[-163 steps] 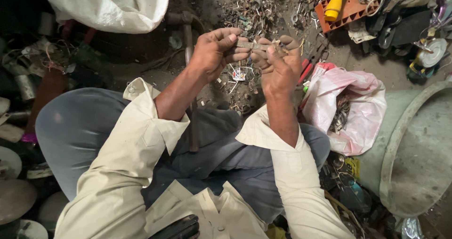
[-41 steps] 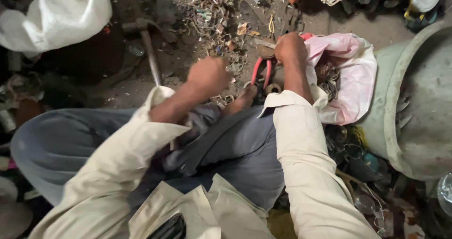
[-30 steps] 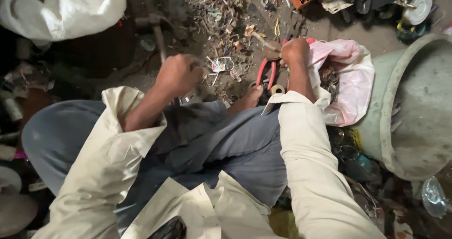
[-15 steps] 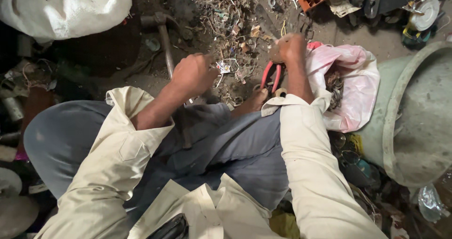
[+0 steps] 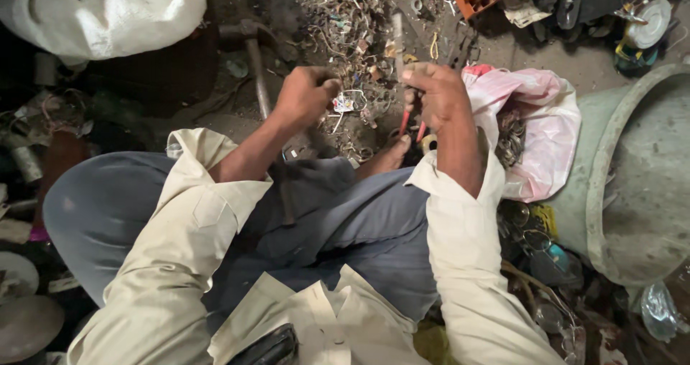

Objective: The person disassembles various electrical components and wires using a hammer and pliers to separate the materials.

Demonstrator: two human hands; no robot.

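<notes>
The person sits on the dirt floor (image 5: 575, 56) with knees drawn up, both hands raised over the heap of scrap wire (image 5: 352, 20) that lies at the floor's far edge. The left hand (image 5: 305, 95) is curled into a fist, thumb and fingers pinched together on a small tangle of wire (image 5: 343, 104) with a white bit on it; the tangle hangs just off the knuckles, above the heap and between the two hands. The right hand (image 5: 438, 95) is wrapped tight around the red-handled pliers (image 5: 405, 120), whose handles poke out below the palm (the working end is too hidden by the fingers to tell how it stands). The hands are near each other but not touching.

By the look of it, the work in hand is bringing the tool to the held wire: the piece is gripped and presented, the pliers not yet on it. The next move would call for a steady left pinch and the pliers' nose turned toward the tangle.

A hammer (image 5: 251, 56) lies beside the left hand toward the far left. A pink bag (image 5: 539, 120) holding metal coils sits just right of the right forearm, with a grey-green tub (image 5: 632, 185) at the right edge, and a white sack (image 5: 108, 12) fills the far left corner.
</notes>
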